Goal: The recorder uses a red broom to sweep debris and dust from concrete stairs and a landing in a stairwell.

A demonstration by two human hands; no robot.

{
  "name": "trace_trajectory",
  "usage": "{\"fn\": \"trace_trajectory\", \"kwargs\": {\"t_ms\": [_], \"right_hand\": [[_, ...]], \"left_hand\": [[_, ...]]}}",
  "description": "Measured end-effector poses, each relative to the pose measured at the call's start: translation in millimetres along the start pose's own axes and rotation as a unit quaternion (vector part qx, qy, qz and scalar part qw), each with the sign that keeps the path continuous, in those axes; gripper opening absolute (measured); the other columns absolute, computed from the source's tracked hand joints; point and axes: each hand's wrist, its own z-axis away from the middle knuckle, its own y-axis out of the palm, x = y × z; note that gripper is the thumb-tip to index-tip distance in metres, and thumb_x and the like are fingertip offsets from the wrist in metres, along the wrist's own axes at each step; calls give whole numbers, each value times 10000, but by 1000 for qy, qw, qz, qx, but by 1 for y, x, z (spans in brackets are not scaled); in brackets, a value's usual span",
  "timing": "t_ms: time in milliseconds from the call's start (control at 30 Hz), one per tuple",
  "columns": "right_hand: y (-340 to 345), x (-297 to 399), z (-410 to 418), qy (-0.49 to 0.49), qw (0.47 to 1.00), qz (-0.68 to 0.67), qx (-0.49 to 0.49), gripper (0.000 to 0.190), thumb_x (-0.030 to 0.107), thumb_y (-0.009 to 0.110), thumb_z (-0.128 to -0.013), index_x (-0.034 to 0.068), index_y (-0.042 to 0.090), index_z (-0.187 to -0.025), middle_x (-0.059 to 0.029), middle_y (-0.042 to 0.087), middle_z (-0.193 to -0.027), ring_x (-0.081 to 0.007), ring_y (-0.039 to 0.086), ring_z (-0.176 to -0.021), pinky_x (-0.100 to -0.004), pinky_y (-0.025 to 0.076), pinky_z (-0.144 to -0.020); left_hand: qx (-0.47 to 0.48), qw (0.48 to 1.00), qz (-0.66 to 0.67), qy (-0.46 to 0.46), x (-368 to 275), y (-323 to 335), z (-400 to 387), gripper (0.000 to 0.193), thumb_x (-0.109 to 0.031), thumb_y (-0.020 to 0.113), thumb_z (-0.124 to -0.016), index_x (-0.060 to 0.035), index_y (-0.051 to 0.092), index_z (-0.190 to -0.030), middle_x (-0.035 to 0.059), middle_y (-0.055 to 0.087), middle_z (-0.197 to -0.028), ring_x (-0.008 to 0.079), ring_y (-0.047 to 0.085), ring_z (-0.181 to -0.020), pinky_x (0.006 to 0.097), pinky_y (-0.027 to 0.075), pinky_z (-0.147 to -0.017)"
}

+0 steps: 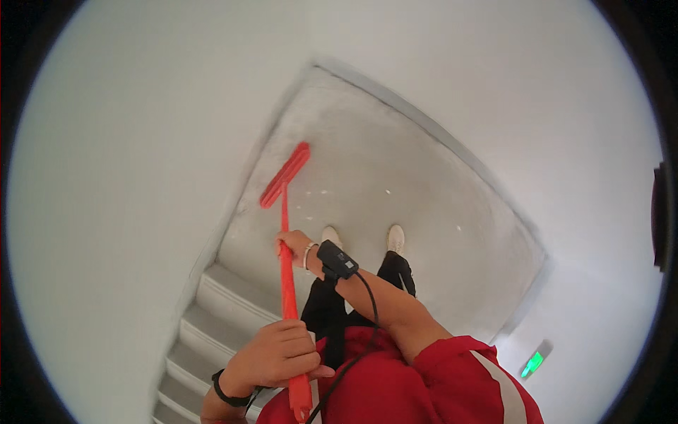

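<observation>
A red broom rests with its head on the concrete landing, close to the left wall. Its long red handle runs back toward my body. Near the top end of the handle, my left hand is wrapped around it, with the thumb pointing right. My right hand reaches across my body and grips the same handle lower down, nearer the head. Small pale bits of debris lie scattered on the floor between the broom head and my shoes.
Stairs adjoin the landing at my left. White walls with a grey baseboard meet in a corner ahead. A green lit sign is on the right wall. A black device with a cable sits on my right forearm.
</observation>
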Motion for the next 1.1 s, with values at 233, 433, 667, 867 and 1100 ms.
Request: {"fn": "trace_trajectory", "kwargs": {"t_ms": [233, 433, 667, 867, 1100], "right_hand": [[-89, 48, 50, -95, 983, -148, -59, 138, 107, 524, -712, 23, 476, -613, -75, 484, -517, -168, 478, -449, -276, 385, -420], [-203, 61, 97, -183, 952, -235, -64, 85, 95, 556, -678, 41, 492, -695, -63, 510, -585, -179, 515, -524, -309, 431, -465], [-319, 53, 195, -268, 907, -294, -136, 141, 115, 588, -675, 16, 495, -639, -56, 487, -564, -156, 475, -488, -262, 392, -459], [-420, 43, 263, -342, 857, -333, -194, 100, 74, 552, -665, 14, 481, -701, -65, 503, -581, -196, 525, -524, -317, 436, -454], [-442, 45, 294, -441, 803, -380, -131, 96, 99, 509, -694, 44, 475, -624, -60, 465, -554, -171, 475, -504, -284, 415, -488]], "left_hand": [[51, 995, -8, 82, 26, 39, -100, 288, -189, 696, -566, -65, 437, -590, 28, 421, -581, 178, 454, -506, 253, 382, -447], [78, 989, 2, 126, 18, 122, -177, 290, -189, 702, -563, -49, 449, -584, 41, 421, -564, 181, 461, -492, 264, 398, -449], [99, 976, 66, 181, -10, 233, -228, 290, -182, 701, -571, -39, 449, -588, 47, 434, -562, 186, 471, -497, 266, 414, -470], [120, 958, 170, 197, -7, 296, -251, 261, -111, 690, -595, -16, 452, -639, 67, 474, -601, 211, 495, -538, 323, 469, -609], [46, 961, 176, 209, -43, 324, -255, 206, -132, 560, -744, -12, 424, -648, 103, 509, -574, 226, 526, -528, 397, 460, -590]]}}
